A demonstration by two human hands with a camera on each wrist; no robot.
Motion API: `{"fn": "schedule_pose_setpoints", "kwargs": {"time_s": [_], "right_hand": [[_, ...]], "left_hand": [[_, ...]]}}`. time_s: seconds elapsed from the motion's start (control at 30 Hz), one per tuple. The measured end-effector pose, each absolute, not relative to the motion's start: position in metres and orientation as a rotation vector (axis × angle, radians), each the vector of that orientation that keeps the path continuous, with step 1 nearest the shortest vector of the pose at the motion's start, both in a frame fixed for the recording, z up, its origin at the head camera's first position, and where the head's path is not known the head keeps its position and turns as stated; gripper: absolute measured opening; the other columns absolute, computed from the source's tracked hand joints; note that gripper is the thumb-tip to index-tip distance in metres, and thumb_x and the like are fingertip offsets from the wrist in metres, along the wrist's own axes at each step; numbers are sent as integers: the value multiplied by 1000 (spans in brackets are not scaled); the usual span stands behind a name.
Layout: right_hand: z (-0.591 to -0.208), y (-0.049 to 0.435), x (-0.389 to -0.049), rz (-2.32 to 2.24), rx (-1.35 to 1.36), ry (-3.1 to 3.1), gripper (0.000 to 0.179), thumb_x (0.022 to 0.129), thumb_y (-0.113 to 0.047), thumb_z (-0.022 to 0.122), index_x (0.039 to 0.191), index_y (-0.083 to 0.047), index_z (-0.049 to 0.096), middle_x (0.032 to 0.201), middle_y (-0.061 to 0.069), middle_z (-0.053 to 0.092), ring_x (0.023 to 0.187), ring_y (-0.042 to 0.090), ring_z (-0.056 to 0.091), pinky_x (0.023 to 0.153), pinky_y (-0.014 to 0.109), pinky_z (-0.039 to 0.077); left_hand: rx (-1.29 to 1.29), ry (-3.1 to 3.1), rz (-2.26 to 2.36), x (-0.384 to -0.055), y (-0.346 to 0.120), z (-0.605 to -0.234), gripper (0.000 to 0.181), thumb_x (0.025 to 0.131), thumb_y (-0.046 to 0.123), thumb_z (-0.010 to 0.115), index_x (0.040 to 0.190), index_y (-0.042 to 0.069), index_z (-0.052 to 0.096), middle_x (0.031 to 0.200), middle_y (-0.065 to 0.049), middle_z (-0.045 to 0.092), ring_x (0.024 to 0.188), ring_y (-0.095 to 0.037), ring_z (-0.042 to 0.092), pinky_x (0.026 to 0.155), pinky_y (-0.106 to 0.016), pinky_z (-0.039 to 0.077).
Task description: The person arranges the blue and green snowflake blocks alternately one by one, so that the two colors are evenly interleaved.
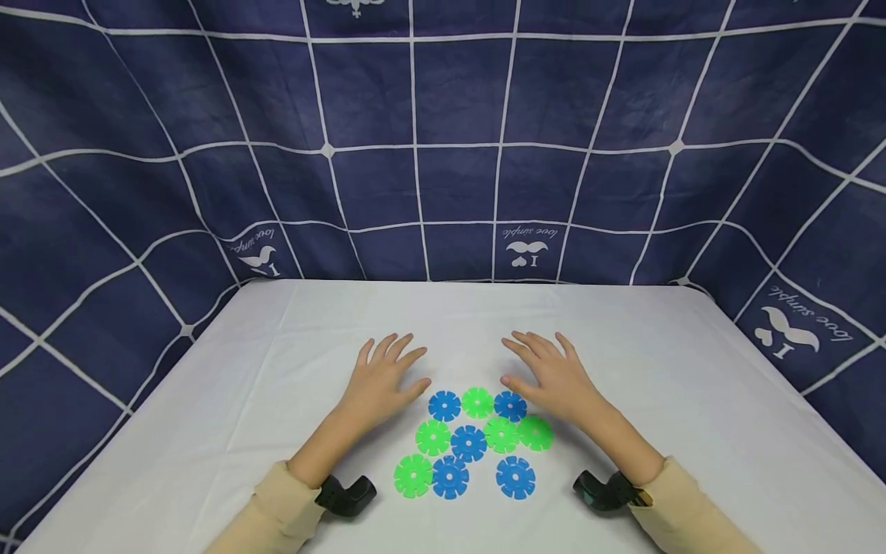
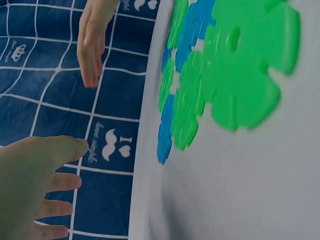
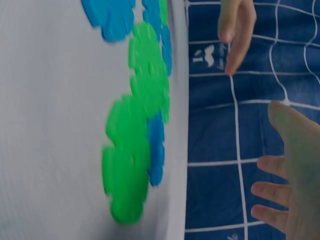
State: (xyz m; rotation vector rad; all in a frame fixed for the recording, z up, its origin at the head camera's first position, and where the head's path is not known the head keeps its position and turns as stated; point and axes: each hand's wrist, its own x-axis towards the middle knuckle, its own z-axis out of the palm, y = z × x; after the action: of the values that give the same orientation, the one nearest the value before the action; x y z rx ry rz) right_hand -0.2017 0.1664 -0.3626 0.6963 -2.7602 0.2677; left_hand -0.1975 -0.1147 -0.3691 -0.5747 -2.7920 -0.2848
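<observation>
Several flat notched plastic discs, green and blue, lie loosely grouped on the white table between the hands. My left hand hovers at the group's left, fingers spread and holding nothing; the blue disc at the back left is nearest to it. On the other side, my right hand is also spread and holds nothing, its thumb near the back-right blue disc. A green disc touches or overlaps another green disc. In the left wrist view, a front-left green disc appears large.
A white cloth covers the table. Behind and at both sides hangs a dark blue curtain with white grid lines. Black devices sit at both wrists, beside the beige sleeves.
</observation>
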Motion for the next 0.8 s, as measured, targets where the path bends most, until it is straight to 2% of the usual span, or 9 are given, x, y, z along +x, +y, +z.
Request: {"fn": "schedule_pose_setpoints", "kwargs": {"time_s": [0.23,0.5,0.8], "right_hand": [[-372,147,-197,304,730,-2729,50,85,-45,56,128,-21,52,130,3,53,122,23,47,101,53,28],[-382,127,-195,389,712,-2750,37,86,-39,57,119,-22,59,116,0,61,112,20,54,93,48,37],[-402,118,-194,604,664,-2805,29,87,-33,58,112,-21,63,109,-2,63,107,20,57,92,45,38]], "left_hand": [[-601,-2823,-334,-196,-94,-375,45,85,46,54,121,19,57,125,-5,55,116,-23,50,93,-47,34],[-648,-2825,-378,-197,-82,-386,41,84,45,56,114,18,62,108,-2,59,101,-20,56,78,-37,40],[-650,-2822,-645,-199,-84,-401,35,84,41,59,109,18,63,104,0,59,97,-17,57,78,-38,45]]}}
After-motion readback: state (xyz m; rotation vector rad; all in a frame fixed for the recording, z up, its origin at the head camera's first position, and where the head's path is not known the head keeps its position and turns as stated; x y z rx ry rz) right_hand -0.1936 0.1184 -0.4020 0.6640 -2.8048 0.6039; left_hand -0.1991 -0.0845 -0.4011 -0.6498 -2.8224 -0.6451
